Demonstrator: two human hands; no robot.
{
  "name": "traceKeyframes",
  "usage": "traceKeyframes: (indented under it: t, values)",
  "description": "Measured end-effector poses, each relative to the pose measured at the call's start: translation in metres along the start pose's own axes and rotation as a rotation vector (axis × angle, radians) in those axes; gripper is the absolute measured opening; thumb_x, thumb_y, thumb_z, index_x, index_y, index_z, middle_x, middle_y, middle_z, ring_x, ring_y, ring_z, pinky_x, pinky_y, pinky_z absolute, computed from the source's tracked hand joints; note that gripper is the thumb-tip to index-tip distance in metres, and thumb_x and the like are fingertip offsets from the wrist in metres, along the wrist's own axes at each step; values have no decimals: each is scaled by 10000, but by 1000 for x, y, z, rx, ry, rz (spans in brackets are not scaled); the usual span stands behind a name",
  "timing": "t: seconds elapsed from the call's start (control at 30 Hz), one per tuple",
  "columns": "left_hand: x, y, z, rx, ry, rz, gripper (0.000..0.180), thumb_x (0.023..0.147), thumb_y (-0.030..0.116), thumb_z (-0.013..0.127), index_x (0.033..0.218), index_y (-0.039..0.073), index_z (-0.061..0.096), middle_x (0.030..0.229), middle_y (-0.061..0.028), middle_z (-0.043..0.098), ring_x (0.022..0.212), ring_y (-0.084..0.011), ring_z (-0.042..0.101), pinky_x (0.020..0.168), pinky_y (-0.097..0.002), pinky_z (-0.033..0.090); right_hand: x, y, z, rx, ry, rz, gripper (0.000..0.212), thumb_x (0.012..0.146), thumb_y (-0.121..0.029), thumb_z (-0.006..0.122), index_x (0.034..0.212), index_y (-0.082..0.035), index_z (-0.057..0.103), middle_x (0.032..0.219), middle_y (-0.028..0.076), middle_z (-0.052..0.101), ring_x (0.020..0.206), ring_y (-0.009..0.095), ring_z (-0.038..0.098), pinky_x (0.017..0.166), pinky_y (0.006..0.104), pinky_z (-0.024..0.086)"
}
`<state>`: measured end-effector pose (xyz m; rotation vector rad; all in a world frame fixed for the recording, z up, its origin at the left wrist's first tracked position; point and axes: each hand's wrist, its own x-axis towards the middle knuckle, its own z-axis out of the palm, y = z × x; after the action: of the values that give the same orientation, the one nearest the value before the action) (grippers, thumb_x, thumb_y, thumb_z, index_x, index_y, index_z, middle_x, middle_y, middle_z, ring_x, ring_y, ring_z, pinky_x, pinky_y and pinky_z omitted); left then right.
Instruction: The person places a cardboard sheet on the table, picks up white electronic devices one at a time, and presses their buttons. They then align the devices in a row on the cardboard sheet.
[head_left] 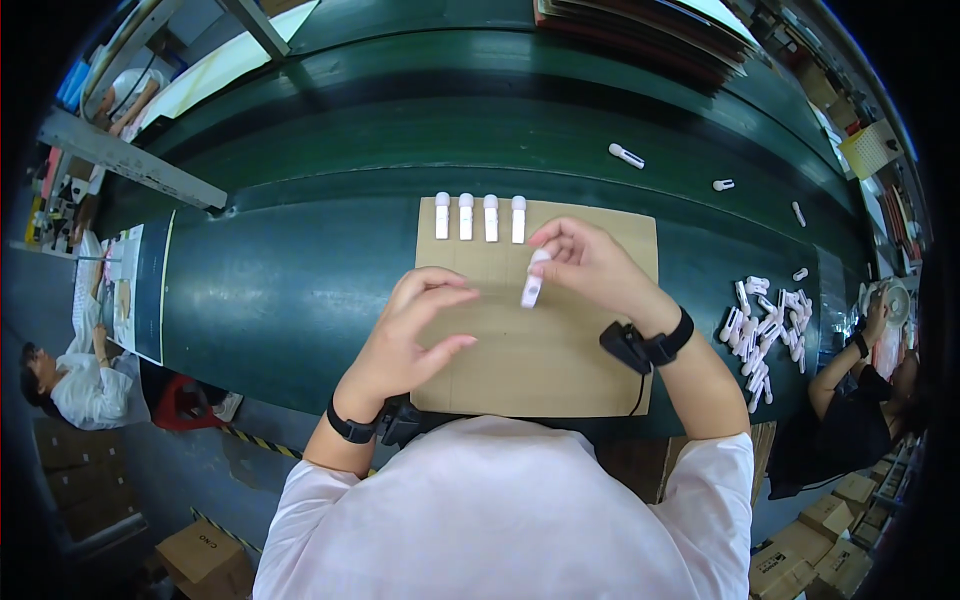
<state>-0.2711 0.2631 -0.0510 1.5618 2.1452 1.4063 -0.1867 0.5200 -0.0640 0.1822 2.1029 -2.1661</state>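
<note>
My right hand [597, 265] pinches a small white stick-shaped device [532, 287] by its rounded pale-pink head, its white body tilted downward over the cardboard sheet [530, 365]. My left hand [405, 325] hovers over the left part of the sheet, thumb and fingers apart, with nothing in it. Along the far edge of the cardboard, several matching devices [466, 218] lie in a row, side by side, heads pointing away from me. A loose heap of the same devices [760, 335] lies on the green surface right of the sheet.
The green worktop [290, 270] extends around the cardboard. Single devices [627, 156] lie scattered at the far right. Stacked sheets [650, 40] stand at the back, and a metal post [130, 160] juts in at left. Other people work at the far left [90, 385] and right [850, 400].
</note>
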Motion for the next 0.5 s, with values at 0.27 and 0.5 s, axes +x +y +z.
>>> traceKeyframes:
  t: [0.27, 0.5]
  values:
    - [-42, -50, -5, 2, 63, -313, 344, 819, 55, 696, 1150, 25, 607, 1199, -129, 579, 1072, -266, 573, 932, -350, 458, 49, 16, -42, -683, 241, 61, 224, 831, -122, 730, 992, -8, 626, 819, 28, 625, 722, 88, 558, 664, 227, 468]
    - [-60, -64, -3, -13, 77, -472, 326, 853, 48, 654, 1171, 15, 590, 1232, -108, 577, 1100, -222, 573, 944, -333, 462, 66, 24, -50, -786, 253, 122, 210, 864, -205, 697, 956, -17, 672, 721, 27, 610, 668, 119, 548, 639, 263, 458]
